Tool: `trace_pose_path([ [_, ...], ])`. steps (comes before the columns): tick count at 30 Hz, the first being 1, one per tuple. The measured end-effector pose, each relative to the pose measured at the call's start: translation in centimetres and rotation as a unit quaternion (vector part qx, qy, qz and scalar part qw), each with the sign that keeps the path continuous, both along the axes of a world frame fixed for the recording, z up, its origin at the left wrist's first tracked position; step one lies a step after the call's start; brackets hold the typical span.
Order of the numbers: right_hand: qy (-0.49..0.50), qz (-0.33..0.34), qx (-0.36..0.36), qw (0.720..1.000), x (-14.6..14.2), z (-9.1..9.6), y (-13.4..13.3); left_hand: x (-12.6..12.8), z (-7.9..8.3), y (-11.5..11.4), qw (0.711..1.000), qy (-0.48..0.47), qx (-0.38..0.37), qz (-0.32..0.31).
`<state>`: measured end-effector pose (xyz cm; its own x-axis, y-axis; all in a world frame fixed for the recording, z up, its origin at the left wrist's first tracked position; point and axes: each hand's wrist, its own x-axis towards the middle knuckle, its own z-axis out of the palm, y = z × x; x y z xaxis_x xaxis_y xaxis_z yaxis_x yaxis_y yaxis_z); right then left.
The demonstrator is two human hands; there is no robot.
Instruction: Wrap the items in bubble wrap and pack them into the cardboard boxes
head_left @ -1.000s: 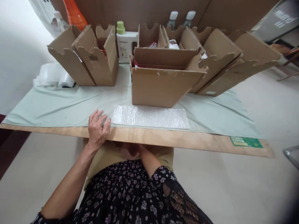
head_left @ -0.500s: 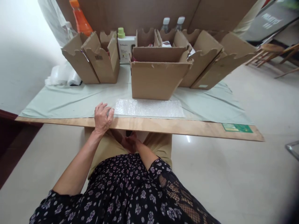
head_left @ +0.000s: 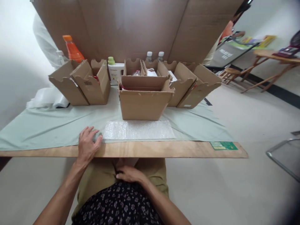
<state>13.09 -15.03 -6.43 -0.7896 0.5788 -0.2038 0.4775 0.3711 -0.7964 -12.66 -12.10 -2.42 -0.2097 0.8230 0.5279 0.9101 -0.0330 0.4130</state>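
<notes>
My left hand [head_left: 88, 143] rests on the near edge of the table, its fingers spread over the green cloth and nothing in its grasp. Just right of its thumb lies a flat strip of bubble wrap [head_left: 139, 130]. Below the table edge, my right hand [head_left: 128, 173] is in my lap with its fingers curled. What they may hold is hidden. Beyond the bubble wrap stands a cardboard box [head_left: 142, 105], open at the top, with something red partly showing inside.
More open cardboard boxes [head_left: 92, 89] stand behind on both sides, with small packages inside some. A white bottle with a green cap [head_left: 114, 73], an orange bottle [head_left: 73, 51] and clear bottles [head_left: 149, 57] are farther back. Rolled bubble wrap [head_left: 48, 97] lies left. A tall cardboard panel [head_left: 131, 28] closes off the back.
The head view has tilted up and shifted, so the table sits lower in the picture. My left hand stays on the table edge. My right hand shows more plainly in my lap.
</notes>
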Motion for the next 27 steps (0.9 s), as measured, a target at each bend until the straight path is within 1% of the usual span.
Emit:
trace_pose_path([
  [1,0.007,0.010,-0.014,1.000,1.7,0.9,-0.2,-0.4,0.0,0.2,1.000,0.008,-0.007,0.001],
  [3,0.035,0.002,-0.030,0.999,6.2,3.5,-0.3,-1.0,0.2,0.9,0.999,0.024,-0.027,0.001],
  [4,0.070,-0.033,-0.029,0.997,8.6,5.1,0.0,-1.2,0.3,1.3,0.999,0.033,-0.040,0.000],
  [5,0.096,-0.088,-0.011,0.991,11.0,6.7,0.7,-1.3,0.4,1.7,0.997,0.043,-0.056,0.000],
  [6,0.105,-0.145,0.020,0.984,13.2,8.2,1.6,-1.3,0.5,2.1,0.996,0.053,-0.074,0.001],
  [7,0.096,-0.204,0.071,0.972,15.2,9.5,2.9,-1.1,0.5,2.5,0.994,0.061,-0.092,0.004],
  [8,0.073,-0.266,0.130,0.952,16.7,10.5,4.5,-0.8,0.5,2.8,0.992,0.068,-0.110,0.006],
  [9,0.042,-0.312,0.186,0.931,17.8,11.0,6.4,-0.4,0.4,3.0,0.989,0.073,-0.127,0.005],
  [10,0.007,-0.343,0.240,0.908,18.5,11.1,8.4,0.0,0.3,3.2,0.987,0.077,-0.142,0.003],
  [11,-0.032,-0.358,0.285,0.889,18.8,10.8,10.4,0.5,0.2,3.3,0.985,0.079,-0.154,0.000],
  [12,-0.072,-0.358,0.317,0.875,18.9,10.3,12.3,1.0,0.1,3.4,0.984,0.078,-0.163,-0.001],
  [14,-0.145,-0.334,0.341,0.867,18.4,8.8,15.4,2.1,0.1,3.4,0.983,0.072,-0.168,-0.002],
  [16,-0.180,-0.300,0.329,0.877,17.9,7.6,16.7,3.1,0.6,3.1,0.987,0.054,-0.153,-0.004],
  [17,-0.173,-0.290,0.323,0.884,17.7,7.2,16.5,3.5,1.1,2.9,0.988,0.036,-0.147,-0.006],
  [19,-0.114,-0.298,0.309,0.896,17.5,7.1,14.8,3.7,2.5,2.4,0.988,-0.026,-0.150,-0.004],
  [21,-0.030,-0.332,0.270,0.903,17.3,7.6,11.7,3.0,4.4,2.3,0.981,-0.098,-0.165,0.010],
  [23,0.049,-0.339,0.197,0.919,16.3,8.0,8.2,1.6,6.3,2.8,0.977,-0.129,-0.165,0.032],
  [25,0.097,-0.314,0.125,0.936,14.3,7.9,4.8,-0.1,7.7,4.3,0.983,-0.096,-0.148,0.047],
  [27,0.129,-0.288,0.065,0.947,11.4,7.0,2.0,-1.5,8.5,6.8,0.989,-0.028,-0.143,0.040],
])
